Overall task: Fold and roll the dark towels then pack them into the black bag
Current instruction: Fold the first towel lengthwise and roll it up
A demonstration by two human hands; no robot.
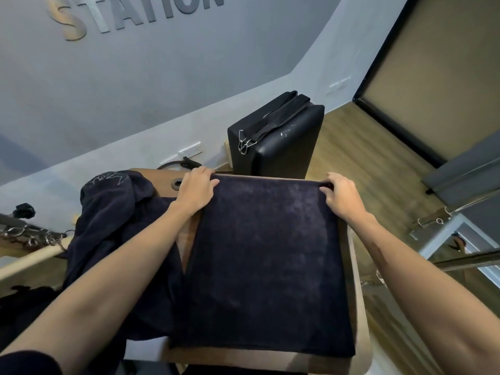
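A dark navy towel [266, 266] lies flat and folded into a rectangle on the wooden table [359, 299]. My left hand [196, 192] holds its far left corner, fingers bent over the edge. At the far right corner my right hand [339, 194] pinches the towel. A heap of crumpled dark towels [116, 226] sits to the left, partly under my left forearm. No open black bag is clearly visible.
A black padded box [278, 136] with a strap and metal clips stands just beyond the table's far edge. A wall socket [190, 150] and cable are behind it. Metal hooks and rails [32, 235] lie at the left, wooden floor at the right.
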